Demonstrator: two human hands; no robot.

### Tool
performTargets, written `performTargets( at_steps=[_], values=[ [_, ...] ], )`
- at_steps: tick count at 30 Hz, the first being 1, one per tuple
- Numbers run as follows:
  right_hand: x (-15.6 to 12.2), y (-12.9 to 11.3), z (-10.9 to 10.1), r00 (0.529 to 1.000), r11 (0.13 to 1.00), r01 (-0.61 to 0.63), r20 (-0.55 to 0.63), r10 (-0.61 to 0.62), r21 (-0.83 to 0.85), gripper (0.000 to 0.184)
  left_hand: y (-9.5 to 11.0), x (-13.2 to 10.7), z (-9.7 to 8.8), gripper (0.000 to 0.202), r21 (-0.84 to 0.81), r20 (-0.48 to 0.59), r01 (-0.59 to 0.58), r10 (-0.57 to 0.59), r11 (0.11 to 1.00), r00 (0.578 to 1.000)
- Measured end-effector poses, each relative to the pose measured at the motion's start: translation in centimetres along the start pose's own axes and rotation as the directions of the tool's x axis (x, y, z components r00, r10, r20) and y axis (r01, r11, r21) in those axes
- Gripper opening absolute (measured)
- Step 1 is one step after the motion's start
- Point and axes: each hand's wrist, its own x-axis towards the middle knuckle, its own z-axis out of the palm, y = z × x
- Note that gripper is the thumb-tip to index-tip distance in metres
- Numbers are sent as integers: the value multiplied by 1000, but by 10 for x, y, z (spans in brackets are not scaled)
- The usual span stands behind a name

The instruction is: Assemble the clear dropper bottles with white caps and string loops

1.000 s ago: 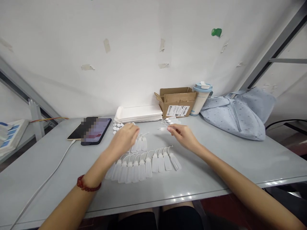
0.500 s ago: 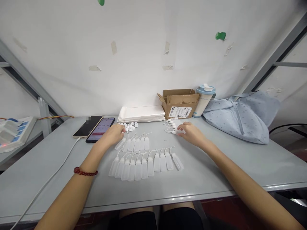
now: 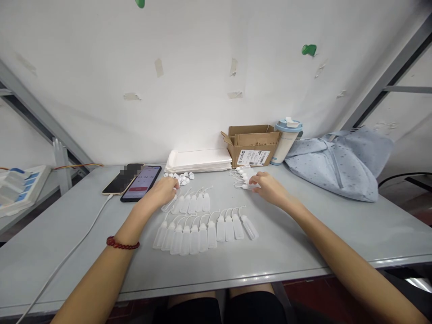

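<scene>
My left hand (image 3: 164, 191) reaches over the near edge of a pile of small white caps (image 3: 184, 179), fingers curled down and closed; what they hold, if anything, is hidden. Just under it lies a translucent squeeze bottle (image 3: 168, 204), at the left end of a short row of bottles (image 3: 192, 204) with thin bent nozzles. A longer row of such bottles (image 3: 202, 236) lies closer to me. On the right, my right hand (image 3: 268, 185) has thumb and fingertips closed around a white nozzle piece (image 3: 250, 186) beside a small heap of white nozzle pieces (image 3: 241, 175).
Behind the rows stand a stack of white envelopes (image 3: 200, 160), a cardboard box (image 3: 253, 148) and a lidded cup (image 3: 285, 144). A pale blue cloth bag (image 3: 334, 166) lies at right. Two phones (image 3: 140, 183) and a white cable (image 3: 81, 243) are at left.
My left hand has shifted slightly right over the caps. My right hand stays nearly in place at the nozzle pieces. The bottle rows look unchanged.
</scene>
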Motion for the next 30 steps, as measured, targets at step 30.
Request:
performTargets(
  at_steps=[30],
  values=[
    [12, -92, -5, 749, 712, 580, 85, -657, 395, 30, 12, -8, -11, 25, -179, -167, -34, 4, 983, 986]
  ],
)
